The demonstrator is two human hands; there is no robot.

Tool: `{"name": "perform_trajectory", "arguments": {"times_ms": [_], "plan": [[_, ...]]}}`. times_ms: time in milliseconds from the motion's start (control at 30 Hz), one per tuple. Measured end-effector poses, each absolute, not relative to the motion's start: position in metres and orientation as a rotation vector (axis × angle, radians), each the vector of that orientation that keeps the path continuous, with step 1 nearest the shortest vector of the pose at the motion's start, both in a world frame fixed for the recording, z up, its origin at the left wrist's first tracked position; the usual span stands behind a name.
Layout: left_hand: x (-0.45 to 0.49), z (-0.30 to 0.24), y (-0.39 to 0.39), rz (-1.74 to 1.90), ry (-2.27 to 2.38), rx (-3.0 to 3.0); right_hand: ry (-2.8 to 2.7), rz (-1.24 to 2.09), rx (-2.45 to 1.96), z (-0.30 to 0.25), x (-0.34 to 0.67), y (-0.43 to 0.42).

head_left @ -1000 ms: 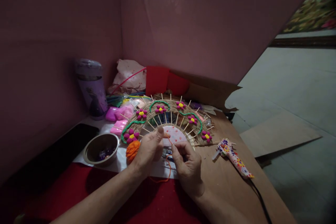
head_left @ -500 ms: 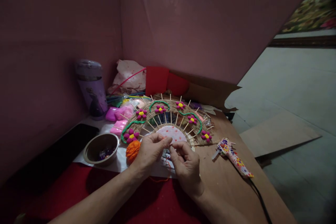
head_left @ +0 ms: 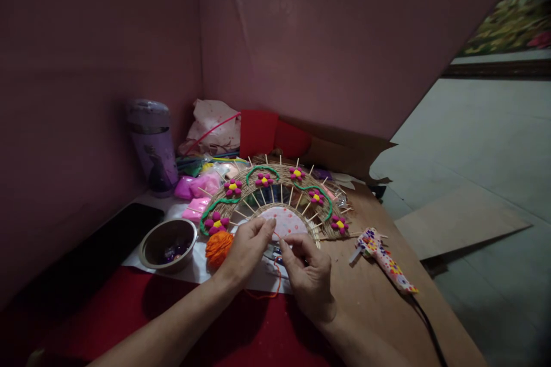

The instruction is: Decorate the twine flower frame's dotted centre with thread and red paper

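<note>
Orange yarn (head_left: pixel 278 234) runs in a short span between my two hands. My left hand (head_left: pixel 247 246) pinches one part of it between thumb and forefinger. A little lower, my right hand (head_left: pixel 307 269) pinches it too, its other fingers curled in. Loose yarn trails below them in a loop on the red cloth. Left of my left hand sits an orange yarn ball (head_left: pixel 218 249). Behind my hands stands a half-round woven fan (head_left: pixel 284 172) of sticks and twine, decorated with magenta flowers and green strands. Something metallic, partly hidden, lies under my fingers.
On the left are a bowl (head_left: pixel 167 245) of small purple pieces, a dark phone-like slab (head_left: pixel 129 226) and a lilac tumbler (head_left: pixel 152 146). A flower-patterned glue gun (head_left: pixel 385 261) with a cord lies at right. Pink packets (head_left: pixel 198 186) and red sheets (head_left: pixel 258 129) sit behind.
My hands have drawn slightly apart, and a short length of yarn now shows between them. The view has shifted a little.
</note>
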State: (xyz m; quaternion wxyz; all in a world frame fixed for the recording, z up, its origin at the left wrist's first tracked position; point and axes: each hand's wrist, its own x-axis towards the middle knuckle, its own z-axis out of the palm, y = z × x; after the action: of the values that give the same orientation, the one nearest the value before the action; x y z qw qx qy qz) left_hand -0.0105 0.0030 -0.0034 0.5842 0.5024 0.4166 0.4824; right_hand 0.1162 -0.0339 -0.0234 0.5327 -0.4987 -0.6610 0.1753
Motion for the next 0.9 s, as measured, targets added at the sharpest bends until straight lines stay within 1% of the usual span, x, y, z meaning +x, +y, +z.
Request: {"name": "perform_trajectory", "arguments": {"times_ms": [467,900], "plan": [[-0.0118,-0.0038,0.0025,1.145,0.861,1.186,-1.477,0.499,-1.192,-0.0241,0.1167,-0.0301],[-0.0082,-0.0023,0.0031,1.158,0.880,1.088,-1.420,0.532,-1.177,-0.0301,0.1177,-0.0282]]}}
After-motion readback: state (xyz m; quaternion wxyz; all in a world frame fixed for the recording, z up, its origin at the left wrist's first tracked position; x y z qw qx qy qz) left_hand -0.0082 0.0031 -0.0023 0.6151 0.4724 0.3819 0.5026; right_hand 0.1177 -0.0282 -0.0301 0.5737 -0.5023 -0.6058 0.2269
